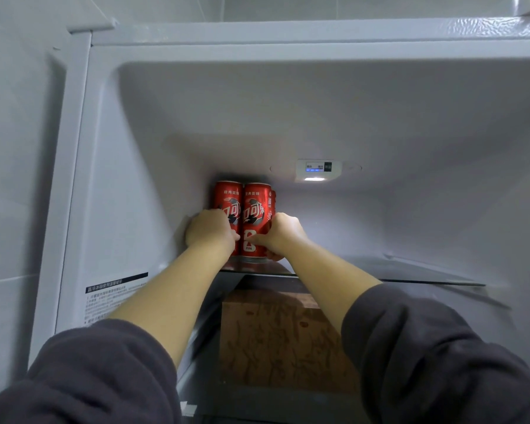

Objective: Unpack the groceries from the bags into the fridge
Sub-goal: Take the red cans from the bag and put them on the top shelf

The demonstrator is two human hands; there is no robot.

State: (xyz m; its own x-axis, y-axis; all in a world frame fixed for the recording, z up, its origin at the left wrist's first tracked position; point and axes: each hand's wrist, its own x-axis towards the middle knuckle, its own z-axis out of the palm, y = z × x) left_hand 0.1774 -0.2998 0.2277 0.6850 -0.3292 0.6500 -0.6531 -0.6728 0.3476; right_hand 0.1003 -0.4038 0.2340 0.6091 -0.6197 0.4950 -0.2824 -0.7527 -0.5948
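Dark sleeves (104, 377) nearest, both forearms reaching into the fridge (196, 117). Below them, a brown cardboard box (276, 341) on the lower level. Above it, the glass shelf (410, 272): L hand (210, 231) wraps the left cola can (227, 203), R hand (283, 235) clasps the right cola can (256, 209), thumb across its front. Cans upright, touching, at the shelf's left end near the side wall. Far back: lit control panel (317, 169).

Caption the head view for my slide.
The left hand and right hand grip red cans standing on the glass fridge shelf.
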